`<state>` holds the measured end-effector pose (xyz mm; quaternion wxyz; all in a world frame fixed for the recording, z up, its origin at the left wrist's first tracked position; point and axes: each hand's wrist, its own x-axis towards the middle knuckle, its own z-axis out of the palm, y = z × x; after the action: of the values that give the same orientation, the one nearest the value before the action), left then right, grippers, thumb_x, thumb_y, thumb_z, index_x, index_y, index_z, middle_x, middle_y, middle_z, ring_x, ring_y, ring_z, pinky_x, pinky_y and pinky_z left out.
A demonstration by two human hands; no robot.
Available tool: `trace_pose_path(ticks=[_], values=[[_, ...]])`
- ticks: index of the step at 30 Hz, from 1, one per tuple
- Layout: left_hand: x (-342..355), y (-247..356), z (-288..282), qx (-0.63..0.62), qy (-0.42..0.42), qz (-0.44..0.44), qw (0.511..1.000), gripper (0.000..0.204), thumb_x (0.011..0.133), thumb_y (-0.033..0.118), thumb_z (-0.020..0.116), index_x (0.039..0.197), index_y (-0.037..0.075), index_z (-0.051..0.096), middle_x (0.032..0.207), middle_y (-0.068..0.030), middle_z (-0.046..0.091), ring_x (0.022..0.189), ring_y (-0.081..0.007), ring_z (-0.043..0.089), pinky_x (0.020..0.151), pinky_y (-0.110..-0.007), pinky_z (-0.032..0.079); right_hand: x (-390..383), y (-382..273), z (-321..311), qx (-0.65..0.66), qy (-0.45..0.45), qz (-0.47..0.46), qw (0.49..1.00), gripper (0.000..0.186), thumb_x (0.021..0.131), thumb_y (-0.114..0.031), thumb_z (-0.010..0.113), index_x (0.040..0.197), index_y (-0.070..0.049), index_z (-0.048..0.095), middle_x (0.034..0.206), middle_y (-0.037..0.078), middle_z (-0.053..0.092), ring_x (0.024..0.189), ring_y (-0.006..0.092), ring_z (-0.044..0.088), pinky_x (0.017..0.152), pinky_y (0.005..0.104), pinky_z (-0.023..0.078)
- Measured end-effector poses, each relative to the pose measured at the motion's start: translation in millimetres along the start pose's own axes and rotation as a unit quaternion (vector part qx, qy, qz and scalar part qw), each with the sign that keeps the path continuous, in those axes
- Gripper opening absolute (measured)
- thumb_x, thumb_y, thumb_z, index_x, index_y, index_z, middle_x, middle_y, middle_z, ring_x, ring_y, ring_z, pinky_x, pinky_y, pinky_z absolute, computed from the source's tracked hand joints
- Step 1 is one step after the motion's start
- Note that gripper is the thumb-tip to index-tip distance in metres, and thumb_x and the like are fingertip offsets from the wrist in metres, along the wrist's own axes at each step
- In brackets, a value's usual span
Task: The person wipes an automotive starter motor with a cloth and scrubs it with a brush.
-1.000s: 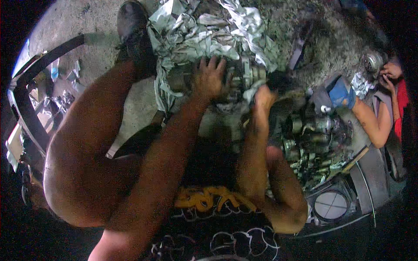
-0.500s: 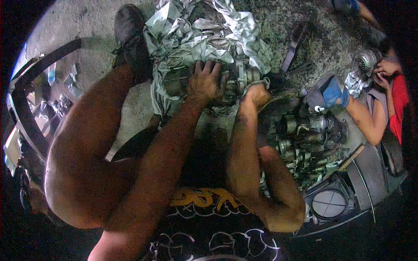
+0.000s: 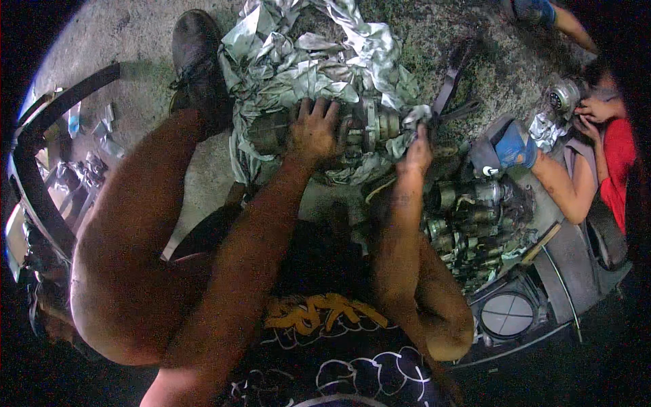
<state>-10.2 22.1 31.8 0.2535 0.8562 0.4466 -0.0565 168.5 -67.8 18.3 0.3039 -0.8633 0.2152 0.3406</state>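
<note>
A cylindrical metal machine part (image 3: 268,132), dark at its left end and with bright metal rings at its right, lies on its side on crumpled silvery-grey sheeting (image 3: 298,54). My left hand (image 3: 315,132) is laid over its middle, fingers curved across the top and gripping it. Beside the part's right end, my right hand (image 3: 415,156) is closed on a crumpled grey cloth (image 3: 416,115). That cloth bunches above my fingers, close to the ringed end. Whether it touches the metal I cannot tell.
Several greasy metal parts (image 3: 468,217) are heaped right of my right forearm, near a panel with a round grille (image 3: 506,314). At far right a person in a red shirt (image 3: 614,169) handles another metal part (image 3: 566,95). A dark strap (image 3: 447,91) lies on the concrete floor. A black curved frame (image 3: 34,163) stands left.
My right hand has moved slightly right and turned fingers-up, so more of the grey cloth shows. My left hand stays on the machine part. The whole view has shifted slightly.
</note>
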Motion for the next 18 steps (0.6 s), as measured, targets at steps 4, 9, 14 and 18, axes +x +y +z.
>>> trace_pose_path(ticks=[4,9,14,18], values=[[7.1,12.1,5.2,-0.017,-0.016,0.005,1.0,0.044,0.088,0.039,0.05,0.116,0.006,0.057,0.115,-0.0194,0.054,0.106,-0.042,0.048,0.09,-0.05,0.04,38.1,-0.2,-21.3,-0.043,-0.179,0.02,0.983,0.07,0.082,-0.056,0.054,0.125,-0.002,0.052,0.127,0.02,0.051,0.118,0.026,0.048,0.091,0.0412,0.04],[12.8,21.0,4.1,-0.044,-0.078,-0.011,0.996,0.048,0.087,0.041,0.05,0.121,0.007,0.054,0.12,-0.0196,0.05,0.114,-0.0434,0.043,0.095,-0.053,0.036,28.5,-46.8,-24.6,-0.128,-0.309,0.066,0.94,0.066,0.087,-0.048,0.05,0.134,-0.003,0.043,0.138,0.016,0.042,0.127,0.0298,0.036,0.103,0.0447,0.028],[10.3,18.7,12.7,-0.027,-0.008,0.022,0.999,0.048,0.088,0.041,0.05,0.122,0.007,0.053,0.118,-0.0201,0.051,0.109,-0.0449,0.047,0.093,-0.052,0.038,64.6,-52.8,7.5,-0.34,-0.315,-0.001,0.886,0.048,0.088,-0.038,0.051,0.124,-0.006,0.054,0.129,0.013,0.051,0.116,0.0241,0.046,0.099,0.0387,0.033],[1.6,15.1,11.9,-0.03,-0.044,-0.011,0.999,0.051,0.087,0.043,0.05,0.127,0.01,0.049,0.119,-0.017,0.049,0.112,-0.0394,0.044,0.096,-0.052,0.034,52.7,-57.5,7.2,-0.426,-0.329,-0.198,0.819,0.039,0.088,-0.034,0.05,0.108,-0.002,0.062,0.099,0.021,0.065,0.093,0.0349,0.061,0.08,0.039,0.044]])
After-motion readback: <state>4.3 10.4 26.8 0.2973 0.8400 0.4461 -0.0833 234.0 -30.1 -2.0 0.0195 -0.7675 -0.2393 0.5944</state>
